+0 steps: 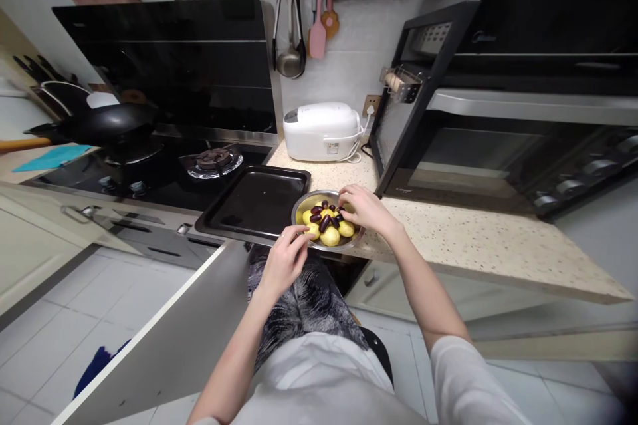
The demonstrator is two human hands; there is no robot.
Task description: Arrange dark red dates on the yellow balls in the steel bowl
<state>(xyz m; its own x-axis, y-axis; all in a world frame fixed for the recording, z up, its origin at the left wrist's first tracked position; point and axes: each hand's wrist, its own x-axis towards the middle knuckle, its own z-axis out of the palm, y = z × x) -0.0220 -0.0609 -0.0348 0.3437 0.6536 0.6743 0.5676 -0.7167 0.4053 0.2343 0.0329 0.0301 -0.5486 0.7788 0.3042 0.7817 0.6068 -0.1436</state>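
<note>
A round metal bowl [298, 212] at the counter's front edge holds several peeled yellow potatoes [329, 236] with dark purple grapes or similar small fruit [325, 223] on top. My left hand [290, 253] is at the bowl's left front rim, fingertips by a potato. My right hand [365, 207] reaches over the right rim, its bent fingers at the dark fruit. Whether either hand grips anything is too small to tell. Left of the bowl lies a black baking tray [256, 199] with nothing on it.
A white rice cooker [321, 132] stands behind the bowl. The gas stove [169, 179] carries a black wok [112, 122] at the left. An oven [478, 159] is at the right. Below the tray, a cabinet door [174, 338] stands open beside my legs.
</note>
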